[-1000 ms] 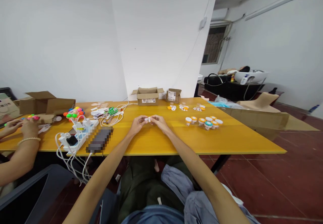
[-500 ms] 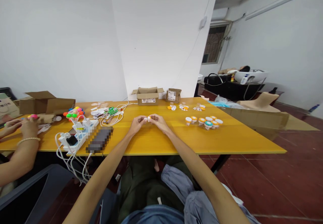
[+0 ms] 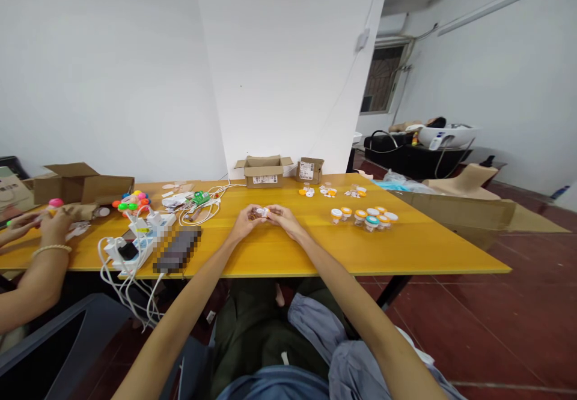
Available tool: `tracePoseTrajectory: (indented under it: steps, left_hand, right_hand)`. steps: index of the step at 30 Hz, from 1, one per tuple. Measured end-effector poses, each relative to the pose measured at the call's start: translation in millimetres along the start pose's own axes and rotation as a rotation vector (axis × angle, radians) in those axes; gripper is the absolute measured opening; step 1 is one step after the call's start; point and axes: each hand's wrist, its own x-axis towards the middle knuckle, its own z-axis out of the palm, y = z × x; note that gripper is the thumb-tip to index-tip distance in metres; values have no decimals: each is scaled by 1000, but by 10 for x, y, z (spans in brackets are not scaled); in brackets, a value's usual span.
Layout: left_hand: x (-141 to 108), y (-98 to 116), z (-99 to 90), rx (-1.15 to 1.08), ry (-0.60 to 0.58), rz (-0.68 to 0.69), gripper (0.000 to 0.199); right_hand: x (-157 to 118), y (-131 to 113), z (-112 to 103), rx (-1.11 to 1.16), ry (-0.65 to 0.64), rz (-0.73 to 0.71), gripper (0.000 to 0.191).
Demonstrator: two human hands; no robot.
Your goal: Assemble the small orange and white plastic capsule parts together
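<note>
Over the middle of the yellow table, my left hand (image 3: pixel 244 223) and my right hand (image 3: pixel 285 218) meet, fingers closed from both sides around a small white and clear plastic part (image 3: pixel 261 212). The fingertips cover much of it, so its exact shape cannot be made out. Right of my hands stands a group of small clear jars with white-and-orange lids (image 3: pixel 360 214), one with a teal lid (image 3: pixel 372 221). Farther back lie loose orange and white plastic pieces (image 3: pixel 330 192) in several small piles.
Two cardboard boxes (image 3: pixel 264 178) stand at the table's back edge. To the left are a power strip (image 3: pixel 143 242) with white cables, a blurred-out dark device (image 3: pixel 179 248), a green packet (image 3: pixel 199 197) and bright coloured balls (image 3: pixel 134 202). A co-worker's hands (image 3: pixel 53 224) handle coloured pieces at far left.
The part between my fingers has been turned and now shows more white and clear plastic. My hands stay in nearly the same place. The co-worker's hands have shifted.
</note>
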Motion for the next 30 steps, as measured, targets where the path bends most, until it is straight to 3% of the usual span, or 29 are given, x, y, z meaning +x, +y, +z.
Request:
tracePoseTrajectory:
  steps: [9, 15, 19, 23, 26, 30]
  left_hand:
    - [-1, -5, -23, 43, 31, 41, 32]
    - [4, -16, -18, 7, 6, 13, 33]
    - [8, -50, -14, -17, -9, -15, 33]
    - [17, -105, -10, 14, -13, -11, 27]
    - [17, -133, 0, 64, -28, -1, 25]
    - [13, -146, 18, 69, -68, -9, 24]
  right_hand:
    - [-20, -6, 30, -18, -1, 42, 28]
    - [-15, -18, 36, -232, -56, -50, 27]
    - [-2, -29, 24, -402, 12, -136, 22]
    - [-17, -47, 51, -458, 88, -250, 19]
    - [-55, -62, 89, -495, 74, -293, 23]
    - [-93, -70, 103, -566, 33, -360, 15]
